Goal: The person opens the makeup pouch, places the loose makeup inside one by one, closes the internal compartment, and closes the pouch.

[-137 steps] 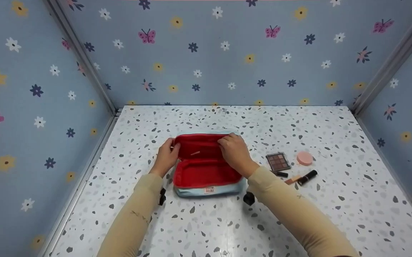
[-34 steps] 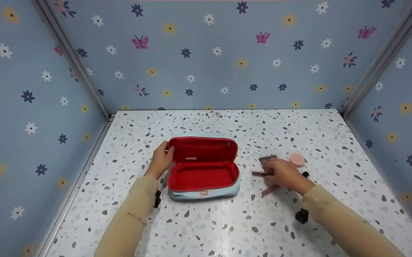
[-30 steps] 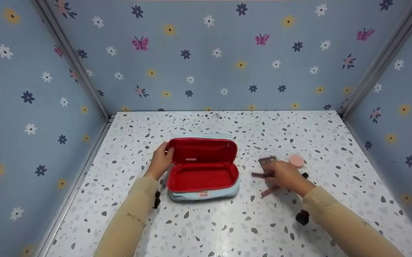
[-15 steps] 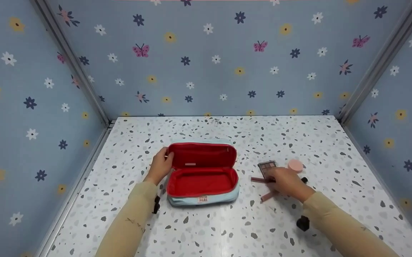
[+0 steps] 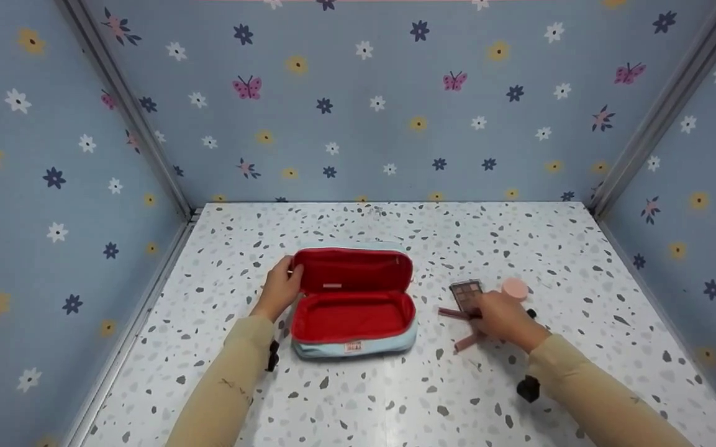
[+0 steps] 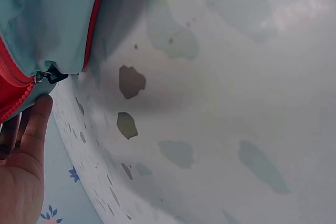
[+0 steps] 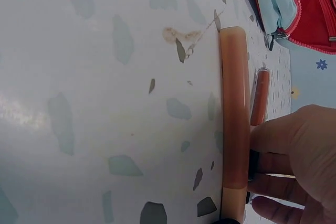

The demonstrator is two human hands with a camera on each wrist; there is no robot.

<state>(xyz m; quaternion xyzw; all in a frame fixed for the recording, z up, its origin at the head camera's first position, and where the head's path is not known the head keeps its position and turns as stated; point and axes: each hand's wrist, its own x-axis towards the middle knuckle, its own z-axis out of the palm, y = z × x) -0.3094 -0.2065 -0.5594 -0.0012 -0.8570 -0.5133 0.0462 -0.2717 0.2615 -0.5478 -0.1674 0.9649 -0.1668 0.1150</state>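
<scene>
- Slim tube point(image 5: 453, 313): reddish, dark-capped, lying on the tabletop at 3 o'clock from the pouch, well apart from it; its free end points to 9 o'clock.
- Right hand point(image 5: 504, 316): fingers curled in narrow at the tube's dark cap, pinching it; thumb hidden in the right wrist view.
- Second tube point(image 5: 466, 343): pinkish-brown, at 5 o'clock from the first, partly covered by the right hand in the head view. Right wrist view: lies on the tabletop nearer the camera than the fingers, black cap at the 6 o'clock edge of that view.
- Eyeshadow palette point(image 5: 466, 294): open to show its pans, flat, at 1 o'clock from the pinched tube, partly behind the right hand.
- Pink round case point(image 5: 514, 289): at 3 o'clock from the palette, near it.
- Pouch point(image 5: 353, 349): unzipped; pale blue outside, red lining, lid raised at its 12 o'clock side. White tag inside lid; label on the front.
- Left hand point(image 5: 279, 288): holds the raised lid's edge at the pouch's 10 o'clock, thumb on the lining side.
- Tabletop point(image 5: 382, 403): white with grey flecks.
- Wall point(image 5: 382, 87) at 12 o'clock: blue, printed with flowers and butterflies.
</scene>
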